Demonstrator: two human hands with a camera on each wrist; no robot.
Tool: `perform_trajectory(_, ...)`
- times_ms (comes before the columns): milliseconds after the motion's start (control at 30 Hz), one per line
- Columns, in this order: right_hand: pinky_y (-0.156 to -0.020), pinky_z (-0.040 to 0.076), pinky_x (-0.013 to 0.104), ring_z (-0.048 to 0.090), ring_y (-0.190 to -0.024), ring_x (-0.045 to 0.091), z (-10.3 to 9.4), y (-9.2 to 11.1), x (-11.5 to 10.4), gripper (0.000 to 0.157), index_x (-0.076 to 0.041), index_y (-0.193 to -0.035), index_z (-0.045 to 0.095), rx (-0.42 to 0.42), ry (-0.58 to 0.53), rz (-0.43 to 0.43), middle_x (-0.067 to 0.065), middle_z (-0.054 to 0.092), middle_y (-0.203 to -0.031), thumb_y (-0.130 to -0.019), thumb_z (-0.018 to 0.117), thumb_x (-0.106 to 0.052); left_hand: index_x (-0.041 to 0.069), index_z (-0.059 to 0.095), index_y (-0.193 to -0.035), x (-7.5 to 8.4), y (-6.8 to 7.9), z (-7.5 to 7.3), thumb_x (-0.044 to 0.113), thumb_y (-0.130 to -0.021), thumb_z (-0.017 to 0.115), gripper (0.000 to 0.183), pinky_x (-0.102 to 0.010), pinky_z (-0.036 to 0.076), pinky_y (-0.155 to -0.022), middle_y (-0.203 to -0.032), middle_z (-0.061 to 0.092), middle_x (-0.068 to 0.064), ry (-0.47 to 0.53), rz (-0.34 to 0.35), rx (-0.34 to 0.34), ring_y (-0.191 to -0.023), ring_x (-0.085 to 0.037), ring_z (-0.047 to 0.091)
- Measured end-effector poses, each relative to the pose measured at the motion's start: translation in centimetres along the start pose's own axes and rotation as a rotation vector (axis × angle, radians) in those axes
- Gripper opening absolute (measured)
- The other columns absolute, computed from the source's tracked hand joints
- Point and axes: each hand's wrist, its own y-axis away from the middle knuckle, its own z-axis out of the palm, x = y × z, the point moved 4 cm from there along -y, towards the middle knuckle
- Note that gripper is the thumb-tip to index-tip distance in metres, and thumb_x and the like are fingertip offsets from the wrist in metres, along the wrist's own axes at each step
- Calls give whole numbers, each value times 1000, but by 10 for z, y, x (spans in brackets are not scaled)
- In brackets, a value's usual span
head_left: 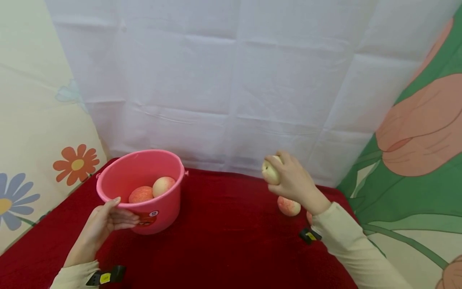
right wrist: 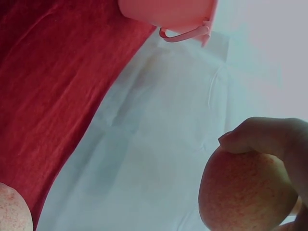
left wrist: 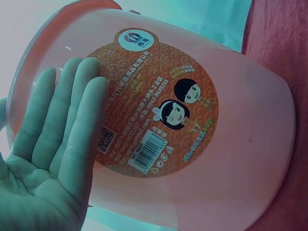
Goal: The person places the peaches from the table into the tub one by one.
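A pink plastic bucket (head_left: 169, 212) stands at the left of the red cloth with two red-and-yellow apples (head_left: 141, 194) visible inside. My left hand (head_left: 102, 222) holds its near rim, thumb over the edge and the other fingers extended along the outer wall. In the left wrist view those fingers (left wrist: 79, 130) lie beside the bucket's round orange label (left wrist: 159, 106). Over on the right, my right hand (head_left: 294, 180) grips a pale yellow apple (head_left: 271, 170) above the cloth; the right wrist view shows reddish speckles on this apple (right wrist: 245, 192). Below that hand sits another apple (head_left: 288, 206).
Part of one more apple (head_left: 309, 218) shows beside the right wrist. A white cloth backdrop (head_left: 231, 80) hangs behind the red cloth (head_left: 223, 233). Flower-patterned panels flank both sides. The bucket's handle (right wrist: 185, 36) hangs on its outer side.
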Motion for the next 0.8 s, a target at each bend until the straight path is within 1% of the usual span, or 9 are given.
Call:
perform_trajectory(200, -52, 48, 38, 51, -86, 35, 1, -6, -4, 62, -12, -119, 51, -26, 4, -1, 18, 45, -111, -62, 75, -19, 16, 73, -83, -1, 0, 0, 26, -101, 27, 50, -34, 55, -66, -78, 70, -5, -7, -10, 6, -73, -21, 68)
perform_trajectory(367, -52, 48, 37, 51, -86, 35, -1, -9, -8, 64, -13, -120, 51, -30, 3, -1, 18, 45, -113, -61, 75, -20, 15, 73, -83, 0, 1, 0, 26, -101, 28, 50, -33, 55, -67, -78, 70, -5, -8, -12, 14, -74, -22, 68)
perform_trajectory(567, -53, 49, 39, 51, -88, 36, -1, -16, -13, 65, -12, -121, 51, -25, 3, -23, 19, 45, -114, -61, 76, -21, 15, 73, -83, 0, 1, -1, 26, -101, 27, 50, -34, 55, -66, -78, 70, -5, -12, -9, 17, -73, -22, 68)
perform_trajectory(800, -51, 49, 36, 52, -87, 34, 3, -23, -19, 64, -12, -120, 52, -38, 30, -51, 19, 46, -112, -61, 76, -22, 16, 73, -82, 0, 0, 0, 27, -101, 28, 50, -34, 55, -66, -78, 70, -5, -22, -20, 21, -73, -22, 68)
